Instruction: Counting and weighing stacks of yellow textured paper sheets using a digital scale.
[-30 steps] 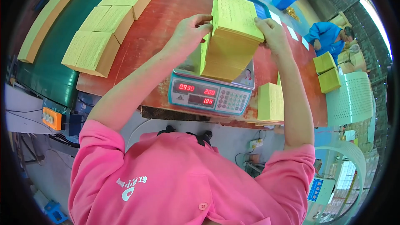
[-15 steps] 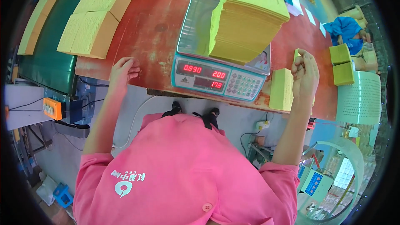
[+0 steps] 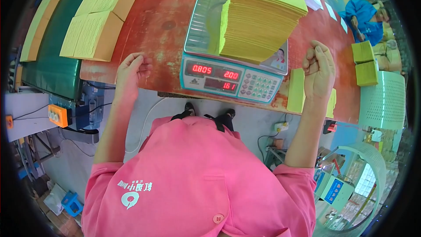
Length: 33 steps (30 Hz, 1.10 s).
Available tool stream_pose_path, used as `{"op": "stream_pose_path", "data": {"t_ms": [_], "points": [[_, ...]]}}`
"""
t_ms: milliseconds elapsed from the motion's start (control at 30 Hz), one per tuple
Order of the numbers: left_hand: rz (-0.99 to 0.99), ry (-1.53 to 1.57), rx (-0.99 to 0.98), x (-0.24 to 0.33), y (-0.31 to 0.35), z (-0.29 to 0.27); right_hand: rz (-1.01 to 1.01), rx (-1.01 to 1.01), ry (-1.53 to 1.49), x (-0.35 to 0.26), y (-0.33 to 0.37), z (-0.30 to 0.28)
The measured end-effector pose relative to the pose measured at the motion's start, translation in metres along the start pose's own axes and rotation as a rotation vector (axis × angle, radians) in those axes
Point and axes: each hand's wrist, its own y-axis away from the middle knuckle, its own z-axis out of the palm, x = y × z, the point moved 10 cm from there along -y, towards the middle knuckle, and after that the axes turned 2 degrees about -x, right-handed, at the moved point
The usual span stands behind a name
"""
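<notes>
On the red table, a digital scale (image 3: 232, 79) with a teal frame and red lit digits bears a tall stack of yellow embossed paper sheets (image 3: 258, 26). My left hand (image 3: 133, 68) hovers left of the scale above the table edge. Its fingers are curled together, and nothing shows in them. To the right of the scale is my right hand (image 3: 319, 68), with curled fingers and no sheet visible between them. Beneath it stands a smaller yellow paper stack (image 3: 296, 90), partly hidden by the hand and wrist. Neither hand touches the stack on the scale.
More yellow paper blocks (image 3: 92, 35) line the table's left side, beside a dark green surface (image 3: 57, 48). At far right are two yellow blocks (image 3: 366, 63) and a person in blue (image 3: 364, 22). An orange switch box (image 3: 58, 115) sits at lower left.
The yellow piece seen at my right fingertips is no longer visible there. The scale's digits have changed to lower readings. My left hand has moved slightly right in the picture.
</notes>
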Motion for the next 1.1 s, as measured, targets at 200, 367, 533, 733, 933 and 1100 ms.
{"op": "stream_pose_path", "data": {"t_ms": [200,367,533,733,933,1100], "points": [[0.320,-0.348,-0.280,0.074,0.046,0.098,-0.044,0.015,0.038,-0.015,0.020,-0.011],[0.329,-0.483,-0.677,0.062,0.106,0.242,-0.108,-0.029,0.067,-0.017,0.062,-0.020],[0.413,-0.683,-1.088,0.022,0.172,0.374,0.029,0.103,-0.024,0.016,0.113,-0.096],[0.745,-0.770,-1.247,-0.011,0.226,0.536,0.262,0.430,-0.130,0.058,0.191,-0.240],[0.872,-1.192,-1.093,-0.041,0.194,0.608,0.306,0.554,-0.193,0.072,0.237,-0.354],[0.946,-1.550,-0.981,-0.096,0.221,0.593,0.364,0.502,-0.190,0.078,0.226,-0.401]]}}
